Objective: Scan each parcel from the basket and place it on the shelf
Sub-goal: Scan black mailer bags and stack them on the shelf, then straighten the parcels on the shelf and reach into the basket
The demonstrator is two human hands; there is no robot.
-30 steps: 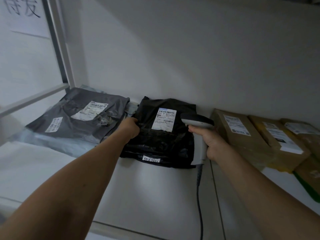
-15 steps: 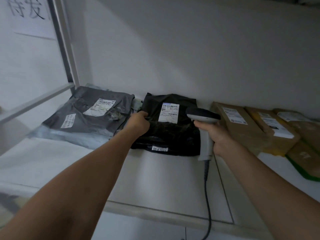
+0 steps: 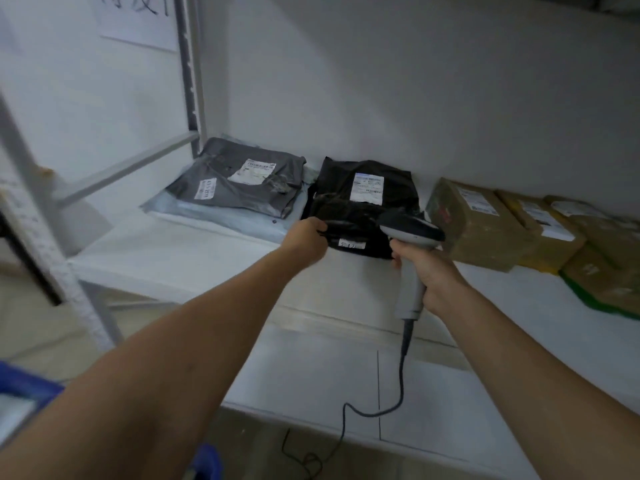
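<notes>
On the white shelf (image 3: 166, 251) in front of you, parcels lie in a row against the back wall. A run of brown cardboard boxes (image 3: 478, 223) fills the right side, each with a white label on top, packed so they touch. At the left end, by the metal post (image 3: 188, 71), a grey bag (image 3: 242, 188) lies flat on a paler bag (image 3: 214, 213) that sticks out beneath it.

Between the grey bag and the boxes lies the black parcel (image 3: 367, 199). It sits flat on the shelf, back edge at the wall, just beside the grey bag and a little apart from the nearest box. A white label (image 3: 366, 188) faces up on it. A smaller sticker (image 3: 351, 243) sits at its front edge; the print is too blurred to read.

Your left hand (image 3: 306, 239) is at the parcel's front left corner. Its fingers are curled and seem to pinch a fold of the black plastic, hiding that corner. Your right hand (image 3: 426, 268) is wrapped round the grip of the scanner (image 3: 412, 233). The scanner's dark head covers the parcel's front right part. Its cable (image 3: 401, 375) hangs below the shelf edge to the floor. A corner of the blue basket (image 3: 27, 382) shows at lower left, under your left forearm.
</notes>
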